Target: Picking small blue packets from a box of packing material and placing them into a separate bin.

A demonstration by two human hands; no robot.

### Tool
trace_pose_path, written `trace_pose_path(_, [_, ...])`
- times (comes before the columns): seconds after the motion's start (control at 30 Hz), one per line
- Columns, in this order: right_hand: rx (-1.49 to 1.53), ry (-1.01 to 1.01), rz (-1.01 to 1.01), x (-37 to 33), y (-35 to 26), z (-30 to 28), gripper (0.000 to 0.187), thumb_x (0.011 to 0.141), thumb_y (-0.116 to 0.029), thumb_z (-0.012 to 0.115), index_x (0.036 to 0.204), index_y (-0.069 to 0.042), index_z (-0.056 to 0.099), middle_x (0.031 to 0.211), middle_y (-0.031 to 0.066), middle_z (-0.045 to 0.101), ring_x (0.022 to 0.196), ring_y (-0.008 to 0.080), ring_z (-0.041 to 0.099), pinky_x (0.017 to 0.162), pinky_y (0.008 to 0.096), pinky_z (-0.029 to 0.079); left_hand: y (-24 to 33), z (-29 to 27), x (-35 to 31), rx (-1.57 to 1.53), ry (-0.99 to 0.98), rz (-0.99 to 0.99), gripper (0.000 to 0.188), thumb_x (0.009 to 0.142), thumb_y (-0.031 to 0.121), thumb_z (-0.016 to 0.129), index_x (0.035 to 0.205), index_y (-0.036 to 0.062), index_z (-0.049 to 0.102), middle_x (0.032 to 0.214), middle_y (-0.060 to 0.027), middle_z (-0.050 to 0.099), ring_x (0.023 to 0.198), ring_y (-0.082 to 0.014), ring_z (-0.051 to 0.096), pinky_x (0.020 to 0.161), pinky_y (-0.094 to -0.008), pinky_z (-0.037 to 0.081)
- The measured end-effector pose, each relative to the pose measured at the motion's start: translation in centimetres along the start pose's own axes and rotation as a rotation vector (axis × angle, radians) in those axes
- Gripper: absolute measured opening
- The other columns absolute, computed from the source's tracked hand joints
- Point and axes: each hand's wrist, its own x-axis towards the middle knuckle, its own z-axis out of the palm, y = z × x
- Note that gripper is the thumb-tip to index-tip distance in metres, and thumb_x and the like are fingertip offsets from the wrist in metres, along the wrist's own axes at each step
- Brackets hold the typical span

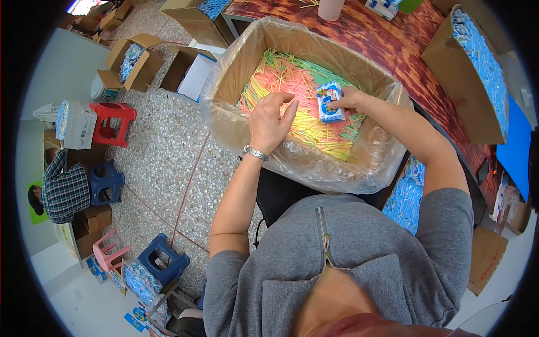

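Note:
A large cardboard box (393,84) lined with clear plastic stands before me, filled with thin pink, yellow and green sticks (300,84). Over the sticks, near the box's close left side, is my left hand (269,121). Its fingers are bent and its thumb stands apart, with nothing visible between them; some fingertips are hidden. My right hand (351,101) grips a small blue-and-white packet (330,102) by its right side, above the middle of the sticks. The thumb lies across the packet's front, while the other fingers are mostly hidden behind it.
A red-patterned table (359,33) runs behind the box, bearing a carton (463,78) full of blue packets. More blue packets (407,194) lie low beside my right arm. Stools, including a red one (112,123), and open cartons stand left. A person (64,191) sits at far left.

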Motion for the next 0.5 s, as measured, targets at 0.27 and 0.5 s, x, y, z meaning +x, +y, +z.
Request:
trace_pose_path(0.27, [-0.942,0.101,0.029,-1.0,-1.2,-1.0,0.045,0.075,-0.039,0.075,0.102,-0.006,0.062,0.087,0.0139,0.068,0.077,0.0274,0.068,0.065,0.0382,0.056,-0.1,0.2,-0.2,-0.008,0.04,0.019,0.016,0.083,0.022,0.066,0.089,0.007,0.067,0.085,-0.0091,0.065,0.082,-0.028,0.061,0.072,-0.0379,0.048])
trace_pose_path(0.5, [-1.086,0.467,-0.471,-0.9,-1.8,-0.9,0.047,0.073,-0.036,0.072,0.101,-0.003,0.056,0.089,0.0204,0.066,0.089,0.0356,0.064,0.075,0.0461,0.052,0.0,0.1,-0.2,-0.001,0.039,0.017,0.016,0.083,0.022,0.066,0.089,0.0068,0.066,0.086,-0.0092,0.065,0.082,-0.0281,0.061,0.072,-0.0378,0.048])
